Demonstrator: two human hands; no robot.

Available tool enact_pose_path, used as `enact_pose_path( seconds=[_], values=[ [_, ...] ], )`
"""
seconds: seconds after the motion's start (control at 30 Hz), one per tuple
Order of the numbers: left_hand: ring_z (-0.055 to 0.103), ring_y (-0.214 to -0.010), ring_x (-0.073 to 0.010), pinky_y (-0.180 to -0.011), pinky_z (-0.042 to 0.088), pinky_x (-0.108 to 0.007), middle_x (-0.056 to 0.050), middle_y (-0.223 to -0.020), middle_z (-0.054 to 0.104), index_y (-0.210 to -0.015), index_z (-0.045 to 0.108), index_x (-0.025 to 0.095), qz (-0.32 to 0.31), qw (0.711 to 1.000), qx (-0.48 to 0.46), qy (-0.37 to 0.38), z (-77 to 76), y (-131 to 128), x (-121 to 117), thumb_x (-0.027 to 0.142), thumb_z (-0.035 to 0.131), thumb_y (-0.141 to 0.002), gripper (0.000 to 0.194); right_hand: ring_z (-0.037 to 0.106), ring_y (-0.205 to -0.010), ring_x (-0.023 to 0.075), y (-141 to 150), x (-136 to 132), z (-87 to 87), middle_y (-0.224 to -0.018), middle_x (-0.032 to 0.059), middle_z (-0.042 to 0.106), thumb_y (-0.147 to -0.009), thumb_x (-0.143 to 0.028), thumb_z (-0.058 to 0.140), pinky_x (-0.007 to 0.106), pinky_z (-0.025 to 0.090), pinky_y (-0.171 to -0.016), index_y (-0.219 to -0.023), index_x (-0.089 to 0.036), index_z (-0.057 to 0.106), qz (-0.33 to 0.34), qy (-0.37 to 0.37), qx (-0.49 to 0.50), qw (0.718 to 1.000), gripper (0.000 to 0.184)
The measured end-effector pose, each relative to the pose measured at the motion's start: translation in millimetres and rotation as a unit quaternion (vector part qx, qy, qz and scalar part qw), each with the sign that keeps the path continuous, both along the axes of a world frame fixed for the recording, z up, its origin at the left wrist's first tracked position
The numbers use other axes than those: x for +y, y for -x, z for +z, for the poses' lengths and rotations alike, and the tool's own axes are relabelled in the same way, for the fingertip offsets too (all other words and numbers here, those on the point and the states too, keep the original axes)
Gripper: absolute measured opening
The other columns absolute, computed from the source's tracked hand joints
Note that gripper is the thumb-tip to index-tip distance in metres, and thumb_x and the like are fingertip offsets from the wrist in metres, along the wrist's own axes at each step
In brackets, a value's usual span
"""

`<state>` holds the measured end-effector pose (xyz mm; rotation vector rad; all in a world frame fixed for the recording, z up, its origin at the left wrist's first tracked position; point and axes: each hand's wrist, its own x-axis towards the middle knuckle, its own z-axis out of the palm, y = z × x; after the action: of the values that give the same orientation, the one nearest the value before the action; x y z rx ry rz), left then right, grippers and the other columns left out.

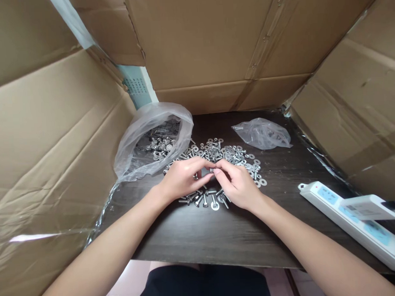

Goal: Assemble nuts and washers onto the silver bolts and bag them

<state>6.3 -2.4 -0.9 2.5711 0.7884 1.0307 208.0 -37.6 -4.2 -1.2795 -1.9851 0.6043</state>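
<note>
Over the middle of the table, my left hand (184, 177) and my right hand (236, 181) meet at their fingertips. Both are closed in a pinch on one small metal bolt (211, 170), which seems to carry a ring such as a nut or washer; the fingers cover most of it. Behind and beneath the hands spreads a pile of loose washers (232, 153), nuts and bolts. Several bolts (205, 201) lie on the near side of my hands, and one sits through a large flat washer (215, 205).
A clear plastic bag (126, 157) lies open at the left with metal fasteners in it. Another clear bag (262, 134) rests at the back right. A white power strip (348, 228) with a plugged-in adapter runs along the right. Cardboard walls (212, 42) enclose the dark table (201, 241).
</note>
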Motion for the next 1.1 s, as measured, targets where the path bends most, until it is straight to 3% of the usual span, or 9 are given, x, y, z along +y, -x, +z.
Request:
enact_pose_path(
  seconds=[0.4, 0.63, 1.1],
  values=[
    [0.061, -0.065, -0.0091, -0.064, 0.048, -0.021, -0.002, -0.090, 0.072, -0.109, 0.069, 0.016, 0.001, 1.000, 0.004, 0.005, 0.0, 0.6, 0.3, 0.025, 0.063, -0.097, 0.016, 0.050, -0.055, 0.0141, 0.1, 0.5, -1.8, -0.065, -0.0014, 0.055, -0.103, -0.033, 0.040, 0.027, 0.032, -0.058, -0.080, -0.021, 0.054, -0.001, -0.007, -0.008, 1.000, 0.029],
    [0.061, -0.063, -0.0088, -0.063, 0.048, -0.021, -0.002, -0.089, 0.072, -0.110, 0.070, 0.016, 0.012, 1.000, 0.004, 0.001, 0.1, 1.3, 1.2, 0.028, 0.064, -0.097, 0.019, 0.052, -0.056, 0.0147, 1.2, -1.2, 2.2, -0.064, -0.0027, 0.057, -0.098, -0.029, 0.046, 0.027, 0.035, -0.058, -0.096, -0.020, 0.060, -0.004, 0.006, 0.008, 1.000, 0.017],
    [0.061, -0.063, -0.0091, -0.063, 0.049, -0.021, -0.003, -0.091, 0.073, -0.110, 0.069, 0.017, 0.008, 1.000, 0.009, 0.005, 0.3, 0.8, 1.3, 0.027, 0.061, -0.098, 0.017, 0.050, -0.054, 0.0140, 1.1, -0.4, 0.3, -0.062, -0.0022, 0.055, -0.100, -0.032, 0.044, 0.027, 0.034, -0.057, -0.091, -0.019, 0.061, -0.009, 0.003, -0.007, 1.000, 0.023]
  ],
)
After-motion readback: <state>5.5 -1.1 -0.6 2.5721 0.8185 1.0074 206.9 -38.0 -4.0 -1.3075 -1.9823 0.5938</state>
